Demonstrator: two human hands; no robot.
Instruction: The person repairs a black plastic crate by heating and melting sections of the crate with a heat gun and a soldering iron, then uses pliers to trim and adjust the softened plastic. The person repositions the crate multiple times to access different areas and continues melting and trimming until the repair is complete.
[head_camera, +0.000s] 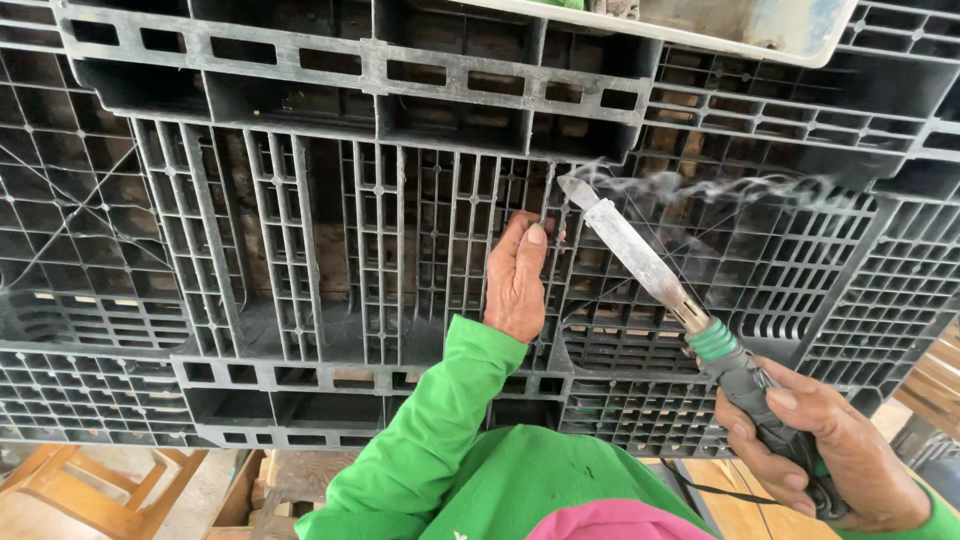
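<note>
**Hot tool at the black pallet**

In front of the big black plastic pallet (300, 250), which stands up on its edge, a person works with two bare hands. The left hand (517, 280) reaches up to the middle of the pallet. Its fingers are closed in a tight grip on a thin black rib (547, 205) of the pallet, and the thumb presses on that rib. The arm wears a bright green sleeve (430, 420).

The right hand (815, 450) is low and to the right of the pallet's middle. Its grip is clenched around the dark handle of a hot iron tool (690, 310). The tool has a green band and a long grey metal blade. The blade points up and to the left. Its tip is just beside the thumb on the rib, very near the pallet. Thin white smoke (700, 185) curls off to the right of the tip, across the pallet's grid.

A pale tray (790, 40) shows at the pallet's top right corner. Wooden boards (90, 490) lie below the pallet.
</note>
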